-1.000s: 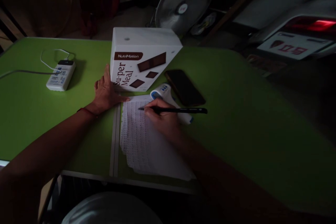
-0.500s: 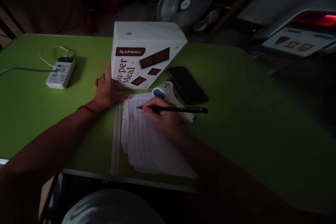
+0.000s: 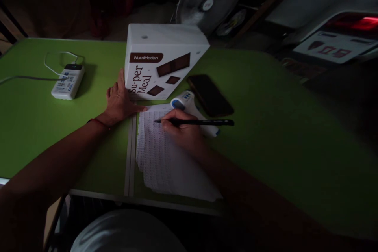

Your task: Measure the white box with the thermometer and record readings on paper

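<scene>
My right hand grips a black pen, its tip resting on the upper part of a stack of printed sheets on the green table. My left hand lies flat on the table, fingers spread, thumb on the top left corner of the sheets, beside a white NutriMotion box. A white and blue infrared thermometer lies just behind my right hand. The scene is dim.
A dark phone lies right of the thermometer. A white power bank with a cable sits at the far left. A seam splits the table left of the sheets. A standing fan and a vehicle's rear are beyond the table.
The view shifted slightly, so the things sit a little higher in the frame. The pen tip has barely moved on the sheets. My left hand stays in place.
</scene>
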### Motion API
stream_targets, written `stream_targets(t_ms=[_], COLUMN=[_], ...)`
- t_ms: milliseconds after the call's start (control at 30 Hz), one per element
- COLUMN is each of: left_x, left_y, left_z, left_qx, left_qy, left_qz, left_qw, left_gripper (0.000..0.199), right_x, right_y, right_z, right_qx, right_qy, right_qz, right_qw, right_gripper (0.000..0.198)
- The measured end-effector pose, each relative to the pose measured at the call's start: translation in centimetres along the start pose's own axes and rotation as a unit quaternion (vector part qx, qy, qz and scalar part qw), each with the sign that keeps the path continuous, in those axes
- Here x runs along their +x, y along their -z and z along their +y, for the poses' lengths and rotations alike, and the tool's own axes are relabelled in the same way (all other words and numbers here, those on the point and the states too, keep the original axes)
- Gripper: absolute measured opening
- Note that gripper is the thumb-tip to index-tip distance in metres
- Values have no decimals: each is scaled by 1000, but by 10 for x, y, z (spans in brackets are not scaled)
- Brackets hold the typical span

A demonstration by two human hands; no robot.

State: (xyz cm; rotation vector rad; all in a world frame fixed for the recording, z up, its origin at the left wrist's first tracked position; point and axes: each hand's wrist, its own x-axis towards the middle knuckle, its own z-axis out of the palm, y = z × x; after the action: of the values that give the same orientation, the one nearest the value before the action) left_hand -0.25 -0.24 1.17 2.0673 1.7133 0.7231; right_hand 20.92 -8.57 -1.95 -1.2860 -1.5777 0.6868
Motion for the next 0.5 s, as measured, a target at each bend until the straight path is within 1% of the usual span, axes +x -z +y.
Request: stream_targets(t_ms=[67, 200, 400, 500], left_x=[0, 1, 3, 3], left_y=[0, -1, -3, -3], left_z=[-3, -6, -8, -10], left_qx=[-10, -22, -22, -23], left_qy=[-7, -21, -24, -24], left_qz=[4, 7, 4, 4], left_qw=[1000, 1000, 999, 999], left_gripper=[157, 156, 161, 163], right_x=[0, 1, 0, 0], right_y=[1, 1, -2, -2], right_z=[1, 3, 2, 2], right_qx=[3, 12, 7, 3], right_qy=[0, 8, 5, 1], right_qz=[-2, 14, 37, 35], right_qw=[1000, 1000, 999, 999], right_gripper=[12, 14, 15, 14])
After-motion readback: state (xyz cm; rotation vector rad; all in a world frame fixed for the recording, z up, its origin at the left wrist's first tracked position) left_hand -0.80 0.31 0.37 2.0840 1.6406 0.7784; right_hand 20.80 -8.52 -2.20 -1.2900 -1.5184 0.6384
